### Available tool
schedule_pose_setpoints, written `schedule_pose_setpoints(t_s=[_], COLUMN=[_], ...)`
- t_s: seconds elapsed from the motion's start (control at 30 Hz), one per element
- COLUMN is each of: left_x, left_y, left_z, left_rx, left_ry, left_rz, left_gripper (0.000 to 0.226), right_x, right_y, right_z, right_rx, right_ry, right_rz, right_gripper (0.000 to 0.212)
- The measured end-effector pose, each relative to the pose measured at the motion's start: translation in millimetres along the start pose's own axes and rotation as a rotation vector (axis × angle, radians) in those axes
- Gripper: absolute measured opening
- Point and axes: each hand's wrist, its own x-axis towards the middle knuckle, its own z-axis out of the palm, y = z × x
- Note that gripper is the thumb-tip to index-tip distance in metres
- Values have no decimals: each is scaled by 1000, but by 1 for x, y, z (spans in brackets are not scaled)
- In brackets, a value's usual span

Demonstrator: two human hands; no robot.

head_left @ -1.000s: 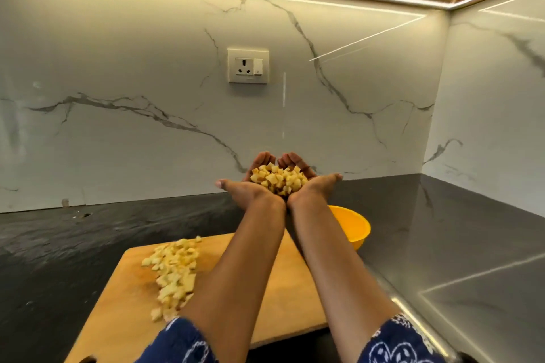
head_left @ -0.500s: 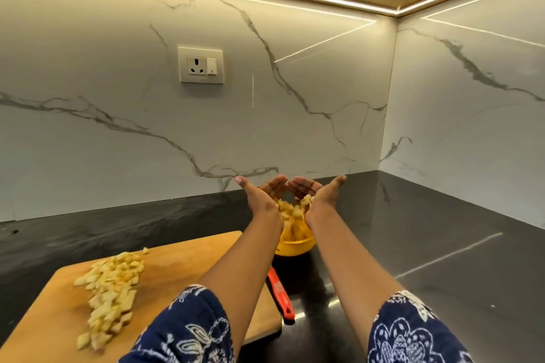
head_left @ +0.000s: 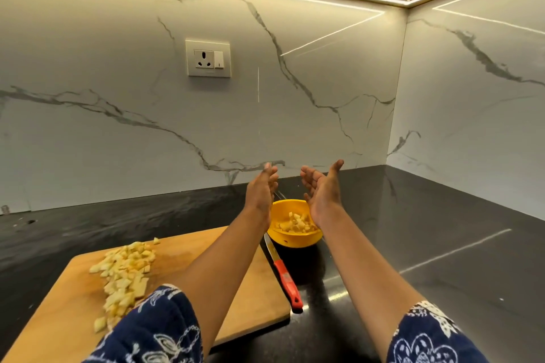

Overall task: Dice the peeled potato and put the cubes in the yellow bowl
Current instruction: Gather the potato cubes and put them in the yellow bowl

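Head view: cube pile (head_left: 124, 271) lies on left part of board (head_left: 250, 298), near end hidden by sleeve (head_left: 153, 330). Then left hand (head_left: 261, 190), raised over left rim of bowl (head_left: 298, 240), fingers straight, palm facing right, holding nothing. Red-handled knife (head_left: 283, 272) lies on counter (head_left: 442, 244) just beside board's right edge, tip near bowl. More cubes (head_left: 296, 224) sit inside bowl, below and between both hands, touching no fingers. Then right hand (head_left: 321, 188) over right rim, fingers loosely spread, palm facing left, empty.
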Motion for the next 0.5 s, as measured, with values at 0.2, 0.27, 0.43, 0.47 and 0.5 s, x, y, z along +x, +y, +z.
schedule_pose_setpoints(t_s=[0.2,0.27,0.43,0.47,0.5], left_x=[-34,-54,-88,-90,-92], left_y=[56,69,76,74,70], left_z=[-86,-142,-259,-271,-277], left_rx=[117,174,277,295,328], left_ry=[-103,-31,274,297,304], left_rz=[133,129,1,-30,-64], left_gripper=[30,32,34,34,34], right_x=[-30,-50,-84,-89,-92], right_y=[4,17,59,65,70], right_z=[50,75,127,136,142], right_rx=[-125,-160,-238,-236,-234], right_ry=[-196,-381,-668,-680,-684], right_rz=[-91,41,313,368,418], right_gripper=[38,35,40,40,41])
